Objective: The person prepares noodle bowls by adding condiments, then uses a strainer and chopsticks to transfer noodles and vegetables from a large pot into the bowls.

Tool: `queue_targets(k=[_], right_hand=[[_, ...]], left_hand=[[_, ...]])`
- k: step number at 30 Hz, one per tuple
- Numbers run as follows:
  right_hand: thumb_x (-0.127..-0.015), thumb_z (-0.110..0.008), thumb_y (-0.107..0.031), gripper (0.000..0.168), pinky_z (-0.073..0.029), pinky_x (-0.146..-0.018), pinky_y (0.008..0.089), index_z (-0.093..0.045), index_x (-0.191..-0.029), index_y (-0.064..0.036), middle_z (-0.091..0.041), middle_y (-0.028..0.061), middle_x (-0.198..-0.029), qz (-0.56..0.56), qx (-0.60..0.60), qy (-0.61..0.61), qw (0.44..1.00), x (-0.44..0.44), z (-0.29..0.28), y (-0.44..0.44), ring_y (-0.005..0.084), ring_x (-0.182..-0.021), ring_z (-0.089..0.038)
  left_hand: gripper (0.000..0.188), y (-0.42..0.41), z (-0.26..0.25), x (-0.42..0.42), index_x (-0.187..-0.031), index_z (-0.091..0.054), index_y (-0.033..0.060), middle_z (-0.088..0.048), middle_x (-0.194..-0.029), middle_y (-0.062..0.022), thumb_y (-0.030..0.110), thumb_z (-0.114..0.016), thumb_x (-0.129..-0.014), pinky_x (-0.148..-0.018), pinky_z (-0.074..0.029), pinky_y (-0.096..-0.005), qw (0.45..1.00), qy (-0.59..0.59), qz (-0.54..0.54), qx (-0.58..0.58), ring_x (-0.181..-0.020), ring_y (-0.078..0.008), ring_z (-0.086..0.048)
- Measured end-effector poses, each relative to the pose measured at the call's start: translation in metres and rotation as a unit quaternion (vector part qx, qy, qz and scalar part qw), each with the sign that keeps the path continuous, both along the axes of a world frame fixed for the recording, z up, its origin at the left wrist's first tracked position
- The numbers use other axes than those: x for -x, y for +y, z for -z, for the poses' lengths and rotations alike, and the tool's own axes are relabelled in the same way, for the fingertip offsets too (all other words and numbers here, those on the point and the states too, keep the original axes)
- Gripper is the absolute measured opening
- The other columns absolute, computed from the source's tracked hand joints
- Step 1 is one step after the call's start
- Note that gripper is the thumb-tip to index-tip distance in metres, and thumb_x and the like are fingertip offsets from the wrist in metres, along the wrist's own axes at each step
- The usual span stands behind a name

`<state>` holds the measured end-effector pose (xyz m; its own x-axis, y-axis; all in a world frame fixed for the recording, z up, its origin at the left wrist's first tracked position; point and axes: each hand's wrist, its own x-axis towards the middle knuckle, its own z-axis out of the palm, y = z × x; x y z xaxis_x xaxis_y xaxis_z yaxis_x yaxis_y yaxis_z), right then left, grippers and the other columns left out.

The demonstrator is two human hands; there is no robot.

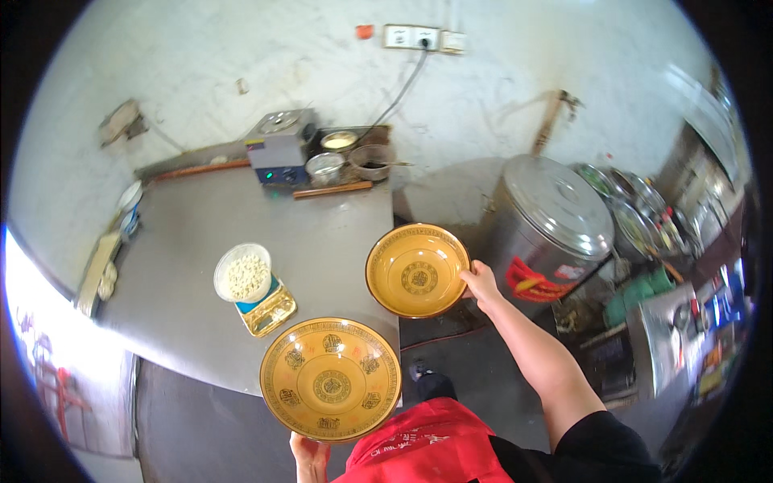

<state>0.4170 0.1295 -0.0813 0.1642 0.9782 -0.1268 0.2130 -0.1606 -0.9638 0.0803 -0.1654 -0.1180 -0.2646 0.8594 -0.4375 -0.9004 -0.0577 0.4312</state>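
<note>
My left hand (309,454) grips the near rim of a large yellow patterned bowl (331,385), partly hidden beneath it. This bowl is held over the near edge of the steel table (199,241), its inside bare. In my right hand (481,282) is a smaller yellow bowl (419,276), held by its right rim, with a dark medallion at its bottom and nothing in it. It hangs across the table's right edge. Left of both bowls, a clear plastic tub (243,273) of small white pieces rests on a gold kitchen scale (272,313).
At the table's back stand a grey appliance (282,148) with a lit green light and several small containers, including a lidded tub (325,169). A wooden rod (332,189) lies before them. Right of the table is a tall lidded steel pot (558,211), with several ingredient bowls (634,223) beyond.
</note>
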Motion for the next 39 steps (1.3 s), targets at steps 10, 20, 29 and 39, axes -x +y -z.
queue_targets(k=[10, 20, 29, 39], right_hand=[[-0.073, -0.049, -0.006, 0.011, -0.051, -0.048, 0.0328, -0.039, -0.069, -0.004, -0.049, 0.0061, -0.069, -0.21, 0.12, 0.051, 0.969, 0.094, 0.021, 0.174, 0.0179, -0.06, -0.057], [-0.078, -0.053, -0.038, 0.049, -0.046, -0.071, 0.0352, -0.04, -0.11, -0.003, -0.048, 0.0128, -0.107, -0.61, 0.317, -0.053, 0.724, 0.192, -0.008, 0.129, 0.0204, -0.094, -0.05], [-0.072, -0.048, 0.002, 0.052, -0.037, -0.084, 0.0265, -0.033, -0.121, -0.004, -0.044, 0.0093, -0.115, -0.627, 0.129, 0.061, 0.766, 0.219, 0.015, 0.086, 0.0167, -0.102, -0.045], [-0.076, -0.041, 0.005, 0.041, -0.037, -0.084, 0.0259, -0.039, -0.116, -0.002, -0.046, 0.0079, -0.112, -0.576, 0.075, 0.13, 0.803, 0.225, -0.014, 0.081, 0.0153, -0.1, -0.045]], left_hand=[[0.041, 0.043, -0.002, -0.083, -0.109, -0.043, -0.0012, -0.05, -0.107, -0.0128, 0.017, -0.052, -0.073, -0.081, -0.042, -0.04, 0.977, -0.006, -0.207, 0.047, -0.095, -0.0263, -0.05], [0.048, 0.076, -0.011, -0.108, -0.123, -0.027, 0.0104, -0.042, -0.115, -0.01, 0.005, -0.044, -0.078, -0.076, -0.045, -0.0393, 0.958, 0.068, -0.259, 0.099, -0.097, -0.0244, -0.049], [0.066, 0.095, -0.026, -0.09, -0.129, -0.013, 0.0168, -0.037, -0.117, -0.0076, -0.007, -0.041, -0.074, -0.064, -0.048, -0.0269, 0.904, 0.319, -0.157, 0.239, -0.093, -0.0198, -0.051], [0.059, 0.085, 0.006, -0.067, -0.123, -0.024, 0.0058, -0.038, -0.112, -0.0086, -0.008, -0.048, -0.071, -0.089, -0.031, -0.0279, 0.756, 0.586, -0.1, 0.275, -0.106, -0.0196, -0.037]])
